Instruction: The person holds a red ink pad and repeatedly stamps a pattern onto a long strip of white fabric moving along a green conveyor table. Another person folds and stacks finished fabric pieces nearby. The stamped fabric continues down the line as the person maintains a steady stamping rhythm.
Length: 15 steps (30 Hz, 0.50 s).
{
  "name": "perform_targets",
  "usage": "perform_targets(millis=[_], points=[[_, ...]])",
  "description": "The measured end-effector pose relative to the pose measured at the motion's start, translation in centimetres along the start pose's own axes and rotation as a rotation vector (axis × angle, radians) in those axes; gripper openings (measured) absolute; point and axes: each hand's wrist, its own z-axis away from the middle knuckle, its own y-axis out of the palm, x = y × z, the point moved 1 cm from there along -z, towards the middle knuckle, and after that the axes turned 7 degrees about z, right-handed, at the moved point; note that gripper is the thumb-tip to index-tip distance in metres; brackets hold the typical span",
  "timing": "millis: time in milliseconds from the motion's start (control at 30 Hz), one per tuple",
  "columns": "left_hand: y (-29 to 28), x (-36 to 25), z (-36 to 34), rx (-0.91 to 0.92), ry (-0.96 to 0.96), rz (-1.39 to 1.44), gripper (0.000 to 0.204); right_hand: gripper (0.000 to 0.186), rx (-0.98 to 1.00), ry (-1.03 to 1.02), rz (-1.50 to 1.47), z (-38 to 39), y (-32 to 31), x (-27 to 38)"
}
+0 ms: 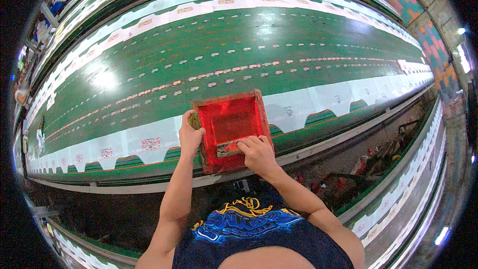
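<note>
A wooden screen-printing frame (pixel 265 114) with red mesh lies near the front edge of the long green table, over the row of white cloth pieces. My left hand (pixel 189 138) is closed round its left side, thumb toward the inner edge. Inside the frame, close to its near side, sits a short squeegee (pixel 226 148) smeared with red. My right hand (pixel 259 154) grips the squeegee's right end, fingers curled over it. Left of the frame, a cloth piece bears a red patterned print (pixel 151 143). Cloth pieces (pixel 323 100) to the right show small dark marks.
The green table (pixel 209 35) stretches left and right, dotted with rows of small light marks. Another row of printed cloth (pixel 184 7) runs along its far side. A pale rail (pixel 149 188) edges the near side. Parallel tables (pixel 393 204) stand behind and beyond. A person (pixel 22 94) is at far left.
</note>
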Motion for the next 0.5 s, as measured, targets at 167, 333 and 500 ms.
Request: perform_targets(millis=[167, 333, 500], points=[[9.5, -2.7, 1.1, 0.016, 0.008, 0.134, 0.074, 0.025, 0.020, 0.027, 0.053, 2.5, -4.1, -8.3], [18.6, -4.5, 2.5, 0.019, 0.031, 0.050, 0.075, 0.024, 0.070, 0.071, 0.106, 6.7, -5.5, -16.2], [22.9, -5.4, 3.3, 0.032, -0.007, -0.009, 0.074, 0.025, 0.058, 0.096, 0.051, 9.1, -6.2, -20.5]])
